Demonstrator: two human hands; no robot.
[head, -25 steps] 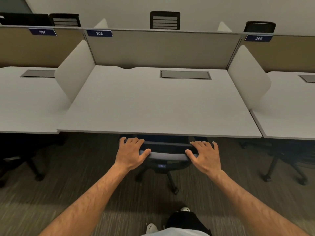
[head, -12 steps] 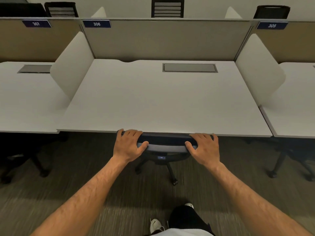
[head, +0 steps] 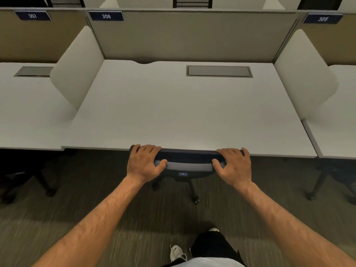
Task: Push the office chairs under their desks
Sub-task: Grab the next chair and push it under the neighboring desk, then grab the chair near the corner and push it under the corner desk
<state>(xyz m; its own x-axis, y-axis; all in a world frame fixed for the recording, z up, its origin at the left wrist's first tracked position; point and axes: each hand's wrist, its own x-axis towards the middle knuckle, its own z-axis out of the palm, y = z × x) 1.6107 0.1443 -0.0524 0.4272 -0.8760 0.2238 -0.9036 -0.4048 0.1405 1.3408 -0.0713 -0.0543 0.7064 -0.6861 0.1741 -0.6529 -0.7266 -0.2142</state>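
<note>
Seen from the head camera, a person stands at the desk [head: 173, 112] labelled 306 [head: 106, 16], both bare hands on the top of an office chair's backrest [head: 189, 160]. The left hand [head: 143, 162] is clenched over the backrest's left end and the right hand [head: 234, 166] over its right end, fingers draped across the top edge toward the desk and thumbs hooked on the near face. The wide, even grip at both ends probably keeps the chair square as it rolls on its castors.

The backrest's top sits right at the desk's near edge, touching or just short of it; which cannot be told. The seat is hidden beneath the desk. Only part of the chair's base [head: 192, 191] and one castor show below the backrest, on the carpet [head: 96, 189] on the near side of the desk. By that reading the chair is essentially home, and this step looks all but finished.

The desk's surface carries only a flush cable hatch [head: 219, 71] near its far edge. White side screens [head: 77, 74] rise at the desk's left and right edges. Beyond each screen stands a neighbouring desk, labelled 307 to the left and 305 to the right, with dark chair bases visible under both. The person's shoe [head: 177, 251] shows on the carpet, well back from the desk.
</note>
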